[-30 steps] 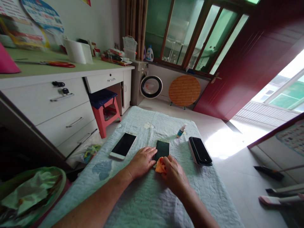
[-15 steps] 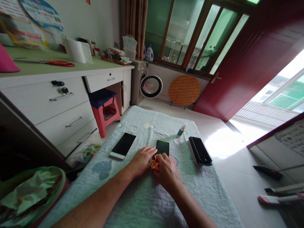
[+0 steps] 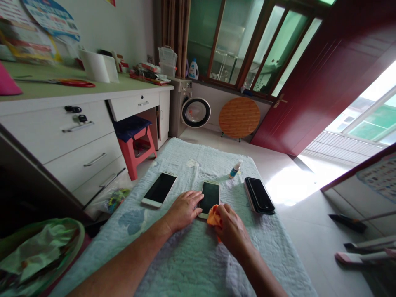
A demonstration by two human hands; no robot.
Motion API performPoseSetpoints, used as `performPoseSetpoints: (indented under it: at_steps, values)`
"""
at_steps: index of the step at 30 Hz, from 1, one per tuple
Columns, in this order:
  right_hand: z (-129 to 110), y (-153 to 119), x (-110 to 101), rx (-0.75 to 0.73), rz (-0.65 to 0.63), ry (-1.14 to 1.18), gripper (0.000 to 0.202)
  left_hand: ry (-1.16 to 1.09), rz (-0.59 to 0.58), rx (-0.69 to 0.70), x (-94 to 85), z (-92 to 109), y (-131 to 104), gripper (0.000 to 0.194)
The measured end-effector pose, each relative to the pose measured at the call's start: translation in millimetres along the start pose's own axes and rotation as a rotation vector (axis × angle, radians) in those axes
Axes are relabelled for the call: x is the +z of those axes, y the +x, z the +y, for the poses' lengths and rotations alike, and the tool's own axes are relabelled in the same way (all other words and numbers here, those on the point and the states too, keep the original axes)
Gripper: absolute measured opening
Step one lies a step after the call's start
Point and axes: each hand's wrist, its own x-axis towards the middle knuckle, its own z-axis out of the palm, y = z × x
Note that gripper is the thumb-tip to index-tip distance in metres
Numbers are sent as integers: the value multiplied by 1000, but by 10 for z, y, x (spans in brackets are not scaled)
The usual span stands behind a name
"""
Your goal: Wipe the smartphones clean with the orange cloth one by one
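A smartphone [image 3: 210, 192] with a dark screen and pale frame lies face up on the light blue quilted cover [image 3: 176, 255]. Along its left edge rests my left hand [image 3: 185, 209], fingers stretched out and fingertips touching the phone. My right hand [image 3: 231, 225] pinches a crumpled orange cloth [image 3: 213, 216] at the phone's lower right corner; part of the cloth is hidden by the fingers. To the left lies a larger white-framed smartphone [image 3: 160, 189], also face up. A small spray bottle [image 3: 235, 169] stands beyond on the right, near a stack of dark phones [image 3: 260, 196].
A desk [image 3: 130, 88] with drawers runs along the left, a pink stool [image 3: 137, 148] beside it. A washing machine [image 3: 182, 107] has its door open at the back. A bin [image 3: 43, 255] stands at the lower left, a red door [image 3: 297, 90] at the right.
My right hand has moved right with the orange cloth, from the phone's lower left to its lower right corner, uncovering more of the screen. My left hand stays at the left edge.
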Motion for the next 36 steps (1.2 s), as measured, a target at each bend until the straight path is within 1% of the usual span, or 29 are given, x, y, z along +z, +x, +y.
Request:
performPoseSetpoints:
  at_steps: [4, 6, 9, 11, 13, 15, 17, 20, 24, 27, 31, 36]
  values:
    - [97, -23, -41, 8, 13, 36, 28, 13, -2, -2, -10, 0, -1, 46]
    - [158, -15, -93, 11, 26, 49, 29, 16, 3, 0, -23, -1, -2, 46]
    - [205, 51, -200, 0, 69, 72, 28, 25, 40, 21, -54, 35, -15, 41]
    - [180, 131, -260, -15, 122, 96, 26, 39, 66, 65, -79, 106, -34, 38]
    - [117, 223, -284, -34, 157, 121, 27, 33, 66, 158, -99, 217, -62, 33]
    - [39, 301, -261, -56, 151, 134, 29, 11, 31, 243, -108, 347, -95, 25]
    - [-28, 356, -197, -100, 97, 136, 27, 21, -14, 283, -101, 464, -128, 24]
    - [-72, 416, -84, -172, 4, 118, 22, 74, -7, 276, -68, 572, -165, 22]
    - [-41, 576, -19, -202, -18, 69, 22, 120, -31, 243, -19, 623, -197, 24]
    - [-1, 782, -23, -187, -6, 7, 24, 181, -41, 228, 17, 651, -223, 26]
    - [38, 1073, -6, -163, 10, -72, 27, 266, -25, 226, 87, 690, -254, 29]
    - [57, 1316, 41, -208, -40, -115, 26, 347, -27, 219, 192, 729, -296, 37]
